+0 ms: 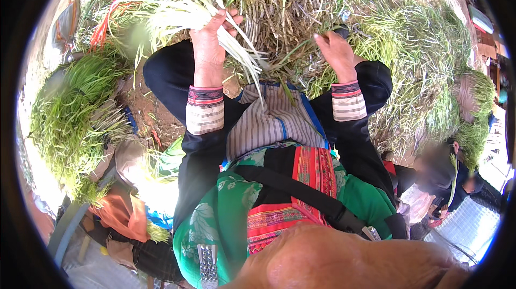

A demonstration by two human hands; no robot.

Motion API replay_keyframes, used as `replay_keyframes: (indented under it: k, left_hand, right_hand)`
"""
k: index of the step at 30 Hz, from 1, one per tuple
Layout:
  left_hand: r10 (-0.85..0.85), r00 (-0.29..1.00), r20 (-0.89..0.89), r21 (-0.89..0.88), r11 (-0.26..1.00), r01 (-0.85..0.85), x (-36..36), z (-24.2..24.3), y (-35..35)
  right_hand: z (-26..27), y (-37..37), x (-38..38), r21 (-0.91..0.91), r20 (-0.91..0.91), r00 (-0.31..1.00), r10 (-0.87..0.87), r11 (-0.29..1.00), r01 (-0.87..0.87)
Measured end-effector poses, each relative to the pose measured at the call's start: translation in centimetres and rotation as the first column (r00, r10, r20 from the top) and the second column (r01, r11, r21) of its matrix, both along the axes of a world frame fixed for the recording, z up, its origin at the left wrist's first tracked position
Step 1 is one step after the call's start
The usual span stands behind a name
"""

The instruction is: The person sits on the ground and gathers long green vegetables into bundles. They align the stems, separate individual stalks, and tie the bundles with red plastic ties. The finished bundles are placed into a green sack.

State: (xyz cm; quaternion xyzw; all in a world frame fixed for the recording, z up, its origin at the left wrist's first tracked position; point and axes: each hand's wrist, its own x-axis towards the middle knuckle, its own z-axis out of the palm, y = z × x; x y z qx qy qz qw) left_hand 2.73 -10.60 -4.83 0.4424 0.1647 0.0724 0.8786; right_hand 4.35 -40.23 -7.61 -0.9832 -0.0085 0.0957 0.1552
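My left hand [217,33] grips a bunch of long, pale chive-like stalks [177,12]. Their leafy ends fan out to the upper left, and the white cut or root ends [246,57] point down toward my lap. My right hand [336,53] is off to the right, over the heap, with the thumb extended. A thin green leaf [292,53] runs up to that thumb; whether the fingers pinch it is not clear. Between and beyond my hands lies a big heap of similar stalks [274,19], many brownish at the base. A striped apron [266,124] covers my lap.
More green stalks [415,59] are heaped on the right. Bundled greens [76,115] stand on the left, near red-orange ties [107,21] and an orange cloth [123,214]. Other people [439,172] sit at the lower right, one with a stalk. Bare soil [149,99] shows beside my left knee.
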Motion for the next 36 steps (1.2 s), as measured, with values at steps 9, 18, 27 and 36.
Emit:
replay_keyframes:
  k: [9,18,27,36]
  left_hand:
    - [-0.077,0.992,-0.101,0.141,0.986,0.091,-0.7,-0.3,-3.2]
    - [0.006,0.961,-0.277,0.107,0.994,0.024,-2.7,-4.6,0.5]
    - [-0.127,0.992,0.027,0.033,0.991,0.126,-2.1,0.6,-0.2]
    - [0.172,0.982,0.073,-0.004,0.985,-0.172,2.7,3.7,6.6]
  right_hand:
    - [0.6,13.4,-1.6,0.963,-0.080,0.993,0.092,0.263,0.053]
    - [0.4,6.6,1.8,0.834,-0.156,0.971,-0.179,-0.551,0.033]
    - [3.0,10.0,0.8,0.874,0.068,0.956,0.286,0.445,-0.196]
    - [2.2,6.6,-1.7,0.940,-0.224,0.910,0.348,0.324,0.107]
